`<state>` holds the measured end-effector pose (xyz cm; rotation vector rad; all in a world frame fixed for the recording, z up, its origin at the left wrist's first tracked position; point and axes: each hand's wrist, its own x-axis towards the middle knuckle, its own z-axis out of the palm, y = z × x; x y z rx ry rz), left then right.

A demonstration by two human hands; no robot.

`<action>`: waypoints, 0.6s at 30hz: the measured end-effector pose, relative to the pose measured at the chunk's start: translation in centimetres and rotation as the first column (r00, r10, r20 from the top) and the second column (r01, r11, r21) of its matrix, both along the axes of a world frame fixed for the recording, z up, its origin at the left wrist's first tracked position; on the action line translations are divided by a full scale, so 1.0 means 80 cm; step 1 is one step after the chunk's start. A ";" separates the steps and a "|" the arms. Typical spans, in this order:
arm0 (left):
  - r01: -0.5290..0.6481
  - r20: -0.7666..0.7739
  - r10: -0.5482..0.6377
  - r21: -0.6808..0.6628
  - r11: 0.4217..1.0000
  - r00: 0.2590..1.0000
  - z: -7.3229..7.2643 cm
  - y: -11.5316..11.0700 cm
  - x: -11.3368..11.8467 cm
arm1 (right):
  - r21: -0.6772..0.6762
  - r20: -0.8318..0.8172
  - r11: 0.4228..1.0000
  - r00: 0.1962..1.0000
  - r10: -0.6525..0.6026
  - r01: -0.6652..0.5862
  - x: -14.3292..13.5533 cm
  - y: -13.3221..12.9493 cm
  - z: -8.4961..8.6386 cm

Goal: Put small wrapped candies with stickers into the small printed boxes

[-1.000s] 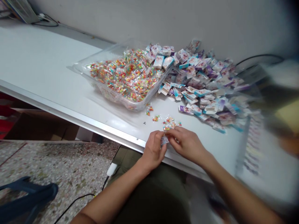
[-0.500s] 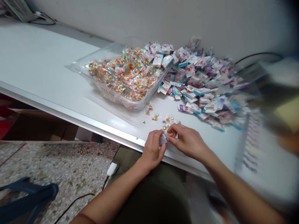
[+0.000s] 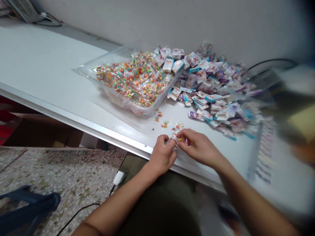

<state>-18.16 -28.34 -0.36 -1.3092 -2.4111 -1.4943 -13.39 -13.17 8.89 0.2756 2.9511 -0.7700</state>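
Observation:
At the table's front edge, my left hand [image 3: 163,154] is closed around a small printed box [image 3: 174,146], mostly hidden by the fingers. My right hand [image 3: 197,144] meets it from the right, thumb and forefinger pinched on a small clear packet of coloured candies [image 3: 180,139] at the box's end. How far the packet is inside the box I cannot tell. Just beyond my fingers lie more candy packets [image 3: 177,126], and a loose candy packet [image 3: 165,124] rests to their left.
A clear plastic tub [image 3: 137,109] full of candy packets stands behind my hands. To its right spreads a heap of small printed boxes [image 3: 211,88], some with open flaps. A row of boxes [image 3: 265,150] lies at the right. A cardboard carton [image 3: 49,132] sits below the table.
My left hand has turned, its fingers curling more tightly over the small box, which shows less now. My right hand stays at nearly the same place. The view has shifted slightly.

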 end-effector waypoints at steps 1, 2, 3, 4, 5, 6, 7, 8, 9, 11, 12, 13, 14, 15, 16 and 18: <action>0.005 0.009 -0.004 -0.005 1.000 1.000 0.001 -0.001 -0.001 | -0.096 -0.018 0.995 1.000 -0.023 0.021 0.002 0.003 0.000; 0.005 0.015 -0.005 -0.009 1.000 1.000 0.002 -0.001 -0.001 | -0.194 -0.024 0.980 0.998 -0.056 0.050 0.005 0.005 -0.001; 0.002 0.019 -0.002 -0.011 1.000 1.000 0.002 -0.002 -0.001 | -0.285 -0.015 0.955 0.996 -0.089 0.081 0.007 0.007 -0.002; -0.001 0.023 0.001 -0.012 1.000 1.000 0.002 -0.003 -0.001 | -0.360 0.008 0.926 0.993 -0.116 0.111 0.009 0.009 -0.004; -0.003 0.029 0.003 -0.011 1.000 1.000 0.002 -0.003 -0.001 | -0.411 0.036 0.901 0.991 -0.132 0.135 0.010 0.010 -0.006; -0.004 0.036 0.004 -0.009 1.000 0.999 0.002 -0.003 0.000 | -0.432 0.060 0.889 0.988 -0.140 0.153 0.010 0.011 -0.008; -0.005 0.044 0.006 -0.006 1.000 0.999 0.001 -0.003 0.001 | -0.419 0.077 0.893 0.987 -0.143 0.162 0.010 0.010 -0.009; -0.007 0.054 0.007 -0.004 1.000 0.999 0.001 -0.003 0.001 | -0.376 0.085 0.912 0.986 -0.143 0.164 0.010 0.009 -0.009; -0.010 0.062 0.010 0.000 1.000 0.998 0.001 -0.003 0.002 | -0.309 0.087 0.938 0.986 -0.140 0.160 0.008 0.007 -0.008; -0.021 0.072 0.020 0.011 1.000 0.997 0.000 -0.002 0.004 | -0.135 0.099 0.983 0.989 -0.114 0.127 0.004 0.001 -0.002; -0.029 0.072 0.027 0.018 0.999 0.997 -0.001 -0.002 0.004 | -0.048 0.119 0.994 0.989 -0.092 0.099 0.000 -0.002 0.002; -0.036 0.069 0.034 0.027 0.999 0.997 -0.002 -0.002 0.005 | 0.032 0.149 0.997 0.986 -0.071 0.067 -0.003 -0.006 0.007; -0.040 0.063 0.038 0.036 0.999 0.997 -0.004 -0.002 0.006 | 0.105 0.184 0.994 0.981 -0.054 0.035 -0.008 -0.009 0.012; -0.044 0.058 0.041 0.044 0.998 0.997 -0.005 -0.002 0.006 | 0.170 0.218 0.985 0.975 -0.042 0.005 -0.012 -0.011 0.016; -0.046 0.052 0.043 0.051 0.998 0.998 -0.006 -0.002 0.007 | 0.225 0.248 0.974 0.968 -0.029 -0.028 -0.017 -0.014 0.019; -0.055 0.035 0.053 0.071 0.996 0.998 -0.009 -0.002 0.009 | 0.310 0.295 0.946 0.955 -0.001 -0.095 -0.027 -0.017 0.022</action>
